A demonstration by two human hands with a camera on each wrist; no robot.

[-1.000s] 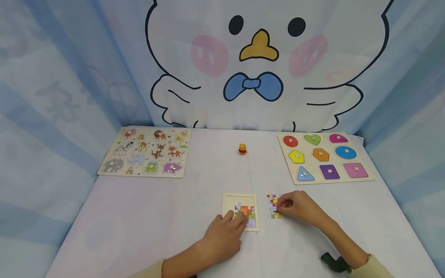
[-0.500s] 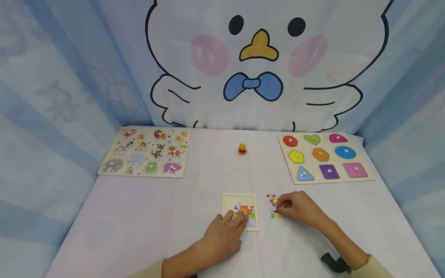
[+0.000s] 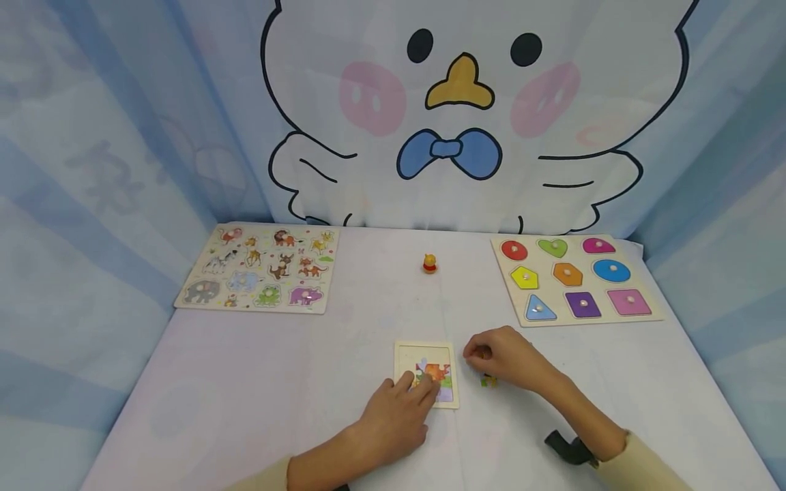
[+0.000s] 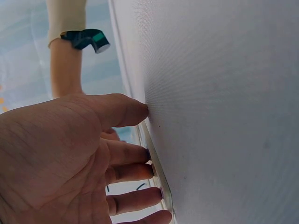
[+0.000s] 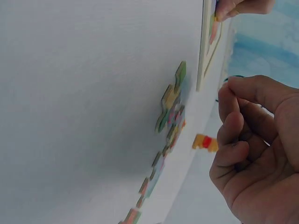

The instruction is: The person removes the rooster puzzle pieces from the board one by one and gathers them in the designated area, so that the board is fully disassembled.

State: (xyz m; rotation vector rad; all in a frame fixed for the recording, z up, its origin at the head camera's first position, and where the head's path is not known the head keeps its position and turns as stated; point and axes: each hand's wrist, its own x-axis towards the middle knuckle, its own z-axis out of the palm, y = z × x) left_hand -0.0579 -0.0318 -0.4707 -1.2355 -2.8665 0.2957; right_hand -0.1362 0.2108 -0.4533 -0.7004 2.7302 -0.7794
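Note:
My left hand (image 3: 393,417) rests its fingertips on a small wooden jigsaw tray (image 3: 426,344), over a partly assembled picture (image 3: 437,372) with an orange figure. In the left wrist view, the fingers (image 4: 133,200) of that hand reach straight onto the tray and its thumb touches the table. My right hand (image 3: 510,358) hovers just right of the tray, above loose puzzle pieces (image 3: 488,380) that it mostly covers. Seen from the right wrist, its thumb and index finger meet at the tips and the other fingers curl; no piece shows between them. The pieces (image 5: 170,105) lie below on the table.
An animal peg board (image 3: 258,269) lies at the back left, a geometric shape board (image 3: 552,293) at the back right. Between them stands a small yellow and red bear figure (image 3: 429,264). A patterned curtain (image 3: 448,198) borders the table's far edge.
My right hand has shifted left and slightly away from me, off its former spot at the loose pieces and closer to the tray. My left hand stays where it was.

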